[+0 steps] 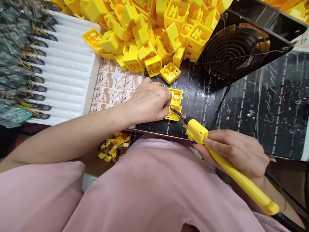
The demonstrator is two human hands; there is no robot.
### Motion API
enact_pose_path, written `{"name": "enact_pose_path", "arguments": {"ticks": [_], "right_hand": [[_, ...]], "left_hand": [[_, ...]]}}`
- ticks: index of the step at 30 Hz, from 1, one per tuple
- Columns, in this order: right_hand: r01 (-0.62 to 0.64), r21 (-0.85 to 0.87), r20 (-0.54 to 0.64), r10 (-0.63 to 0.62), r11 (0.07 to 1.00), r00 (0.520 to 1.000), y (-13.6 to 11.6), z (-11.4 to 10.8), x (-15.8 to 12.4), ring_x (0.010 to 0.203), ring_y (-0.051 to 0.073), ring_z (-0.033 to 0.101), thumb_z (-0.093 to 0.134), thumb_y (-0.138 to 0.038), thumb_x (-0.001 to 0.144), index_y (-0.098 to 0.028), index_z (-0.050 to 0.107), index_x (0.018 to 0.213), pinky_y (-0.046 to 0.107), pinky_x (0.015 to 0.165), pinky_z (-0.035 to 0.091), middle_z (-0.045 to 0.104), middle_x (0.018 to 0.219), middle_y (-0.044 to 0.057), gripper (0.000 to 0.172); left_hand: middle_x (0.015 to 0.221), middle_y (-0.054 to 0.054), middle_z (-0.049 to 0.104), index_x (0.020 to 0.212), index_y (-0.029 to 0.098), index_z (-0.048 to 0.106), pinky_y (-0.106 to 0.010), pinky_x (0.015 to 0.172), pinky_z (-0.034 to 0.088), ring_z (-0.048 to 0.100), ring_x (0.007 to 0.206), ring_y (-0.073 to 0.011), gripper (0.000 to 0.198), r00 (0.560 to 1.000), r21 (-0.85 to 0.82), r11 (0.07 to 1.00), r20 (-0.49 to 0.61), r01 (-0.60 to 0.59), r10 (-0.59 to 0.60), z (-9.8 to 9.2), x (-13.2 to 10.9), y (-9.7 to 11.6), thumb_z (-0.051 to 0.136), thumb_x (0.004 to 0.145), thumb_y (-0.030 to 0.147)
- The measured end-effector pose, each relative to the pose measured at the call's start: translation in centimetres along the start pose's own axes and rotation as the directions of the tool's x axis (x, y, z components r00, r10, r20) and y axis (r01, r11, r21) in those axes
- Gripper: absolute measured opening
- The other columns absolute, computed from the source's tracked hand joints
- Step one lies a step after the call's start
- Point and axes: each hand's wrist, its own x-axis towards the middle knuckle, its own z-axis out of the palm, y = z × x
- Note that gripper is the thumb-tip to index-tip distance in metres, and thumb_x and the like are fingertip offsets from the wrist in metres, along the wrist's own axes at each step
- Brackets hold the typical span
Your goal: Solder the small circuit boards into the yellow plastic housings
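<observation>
My right hand (pixel 238 151) is wrapped round the handle of a yellow soldering iron (pixel 218 158), its cord trailing off at the lower right. The iron's metal tip reaches into a small open yellow plastic case (pixel 178 113) near the bench's front edge. A second open yellow case (pixel 175 96) with a round recess lies directly behind it. My left hand (pixel 152 100), with a ring on one finger, is closed against the left side of these two cases. Its fingertips are hidden, so what they pinch cannot be made out. Just beyond sits another open yellow case (pixel 170 72).
Many yellow cases (pixel 135 32) are heaped at the back. A black fan (pixel 231 51) with a wire guard stands at the back right on the black bench mat (pixel 260 106). At left, a white foam tray (pixel 70 64) borders circuit boards (pixel 16 64) with wired round parts.
</observation>
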Motion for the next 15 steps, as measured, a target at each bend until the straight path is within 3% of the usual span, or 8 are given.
{"name": "enact_pose_path", "arguments": {"ticks": [2, 5, 8, 15], "right_hand": [[0.02, 0.014, 0.028, -0.02, 1.0, 0.999, -0.07, -0.57, 0.44, 0.08, 0.014, 0.076, 0.084, -0.011, 0.087, -0.022, 0.064, 0.102, 0.023, 0.072, 0.064, 0.078, 0.091, 0.001, 0.028], [-0.069, 0.011, 0.062, 0.068, 0.998, 0.996, -0.15, -1.06, 0.55, 0.078, 0.014, 0.076, 0.075, -0.019, 0.098, -0.023, 0.065, 0.095, 0.024, 0.073, 0.064, 0.077, 0.087, 0.001, 0.011], [-0.122, 0.002, 0.055, 0.122, 0.992, 0.991, -0.24, -0.99, 0.48, 0.074, 0.014, 0.075, 0.065, -0.026, 0.105, -0.022, 0.066, 0.087, 0.023, 0.071, 0.063, 0.075, 0.081, 0.002, 0.018], [-0.186, 0.006, 0.065, 0.185, 0.983, 0.981, -0.07, -0.59, -0.12, 0.071, 0.014, 0.075, 0.065, -0.033, 0.106, -0.022, 0.068, 0.084, 0.024, 0.066, 0.063, 0.076, 0.08, 0.003, 0.024]], "left_hand": [[0.07, -0.003, 0.066, 0.07, 0.02, 0.07, -0.04, 0.084, 0.048, 0.07, 0.084, -0.0257, 0.015, 0.999, -0.014, 1.0, 0.037, 0.011, -0.011, -0.34, 0.4, 0.02, 0.06, 0.081, 0.023], [0.07, -0.002, 0.065, 0.072, 0.02, 0.072, -0.041, 0.087, 0.05, 0.071, 0.085, -0.0262, 0.014, 0.997, -0.026, 0.999, 0.08, 0.026, -0.023, -0.73, 0.74, 0.05, 0.062, 0.081, 0.023], [0.071, -0.002, 0.066, 0.074, 0.02, 0.073, -0.042, 0.091, 0.05, 0.071, 0.088, -0.0269, 0.013, 0.995, -0.026, 0.999, 0.097, 0.034, -0.031, -0.91, 0.8, 0.06, 0.063, 0.082, 0.023], [0.073, -0.002, 0.067, 0.075, 0.02, 0.074, -0.041, 0.093, 0.05, 0.072, 0.09, -0.0263, 0.015, 0.995, -0.023, 0.999, 0.094, 0.022, -0.019, -0.96, 0.76, -0.07, 0.062, 0.083, 0.023]]}}
